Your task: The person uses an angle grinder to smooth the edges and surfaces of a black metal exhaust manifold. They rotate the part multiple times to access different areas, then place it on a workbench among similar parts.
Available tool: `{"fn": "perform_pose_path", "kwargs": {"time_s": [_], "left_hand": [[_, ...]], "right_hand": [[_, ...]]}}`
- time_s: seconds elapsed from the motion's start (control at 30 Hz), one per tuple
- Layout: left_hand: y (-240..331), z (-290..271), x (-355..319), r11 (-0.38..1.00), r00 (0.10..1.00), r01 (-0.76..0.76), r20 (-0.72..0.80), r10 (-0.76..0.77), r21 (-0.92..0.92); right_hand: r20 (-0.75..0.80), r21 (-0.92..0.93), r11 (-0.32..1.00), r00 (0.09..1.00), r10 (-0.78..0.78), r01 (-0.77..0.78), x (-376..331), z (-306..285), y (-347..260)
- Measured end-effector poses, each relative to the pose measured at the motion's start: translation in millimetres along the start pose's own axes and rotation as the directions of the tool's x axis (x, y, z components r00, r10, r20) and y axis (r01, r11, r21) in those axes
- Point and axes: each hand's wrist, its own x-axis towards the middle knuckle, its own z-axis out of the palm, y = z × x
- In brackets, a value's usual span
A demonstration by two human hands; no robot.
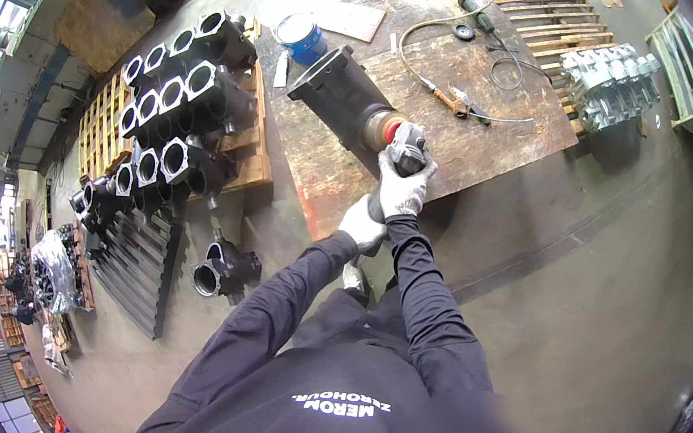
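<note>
The person's gloved left hand [360, 225] wraps the dark rear body of a grey handheld angle grinder [409, 143]; the white-gloved right hand [403, 191], just ahead, closes around the tool near its head. Beyond the right hand, slightly to its left, a round red disc [391, 129] stands at the near mouth of a black cylindrical metal casting [340, 99] with a flanged far end; whether they touch cannot be told. The casting lies on its side on a worn brown wooden tabletop [501, 155], reaching away to the left of the hands.

The disc could snag on the mouth's rim and kick the grinder back toward the wrists if either grip slackened. With no clamp in sight, sideways pressure might also roll the casting.

Farther off, ahead and right of the hands, lies an orange-handled tool [451, 102]. Ahead and left stands a blue cylindrical can [302, 40] beside the casting's far flange; a turning casting could knock it.
</note>
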Motion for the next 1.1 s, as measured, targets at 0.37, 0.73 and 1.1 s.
{"fn": "perform_pose_path", "kwargs": {"time_s": [0.37, 0.73, 1.1], "left_hand": [[-48.4, -2.7, -38.9, 0.998, 0.996, -0.035, 0.081, 0.038, -0.043], [-37.1, -41.2, -5.7, 0.993, 0.991, -0.116, 0.057, 0.118, -0.034], [-68.7, -18.0, -48.9, 0.995, 0.997, -0.037, 0.059, 0.043, -0.097]], "right_hand": [[0.007, -0.067, 0.987, 0.989, 0.149, -0.148, -58.6, -10.9, 4.8], [-0.078, -0.012, 1.000, 0.997, -0.019, 0.018, -43.7, 22.0, -24.1], [-0.024, -0.054, 0.990, 0.992, 0.127, -0.128, -80.4, 5.5, 20.2]]}}
